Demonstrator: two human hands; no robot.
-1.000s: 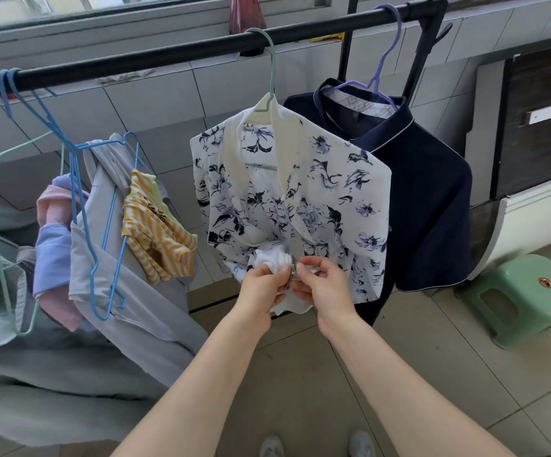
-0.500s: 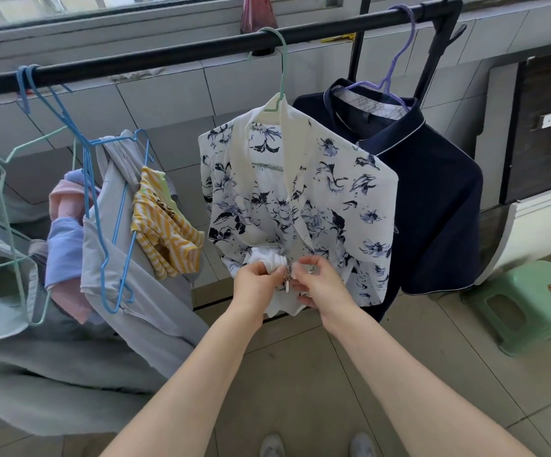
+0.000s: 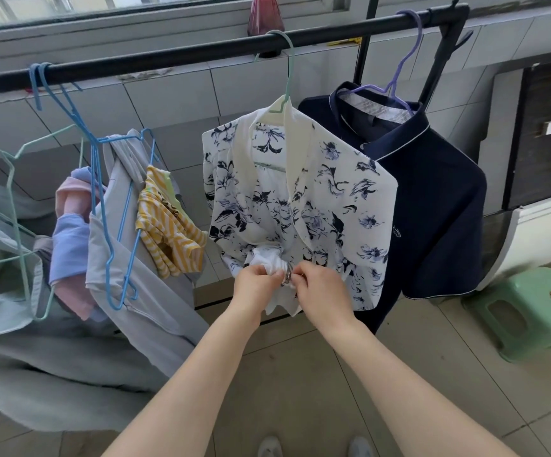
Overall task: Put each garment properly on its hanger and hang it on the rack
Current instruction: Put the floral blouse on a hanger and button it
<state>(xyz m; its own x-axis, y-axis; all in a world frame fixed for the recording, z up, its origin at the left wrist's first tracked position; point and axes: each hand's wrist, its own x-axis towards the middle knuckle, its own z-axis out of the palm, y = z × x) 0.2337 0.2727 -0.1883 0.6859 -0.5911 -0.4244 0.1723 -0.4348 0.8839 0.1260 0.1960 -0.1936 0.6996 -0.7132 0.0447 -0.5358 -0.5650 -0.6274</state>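
Black rack [image 3: 168, 61]: hung white floral blouse [image 3: 300, 206], hem gathered.

The floral blouse [image 3: 300, 206] is thin, smooth cloth with a plain cream collar; the small ring [image 3: 286, 278] at its knot looks like shiny metal. The navy shirt [image 3: 432, 206] is matt knit cloth. The rack bar [image 3: 168, 59] is matt black metal. The green stool [image 3: 531, 311] is smooth plastic. The floor tiles [image 3: 293, 384] are faintly glossy.

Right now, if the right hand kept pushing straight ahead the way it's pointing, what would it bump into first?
Probably the floral blouse: the right hand already pinches its gathered white front by a small metal ring. What lies behind the fabric is hidden.
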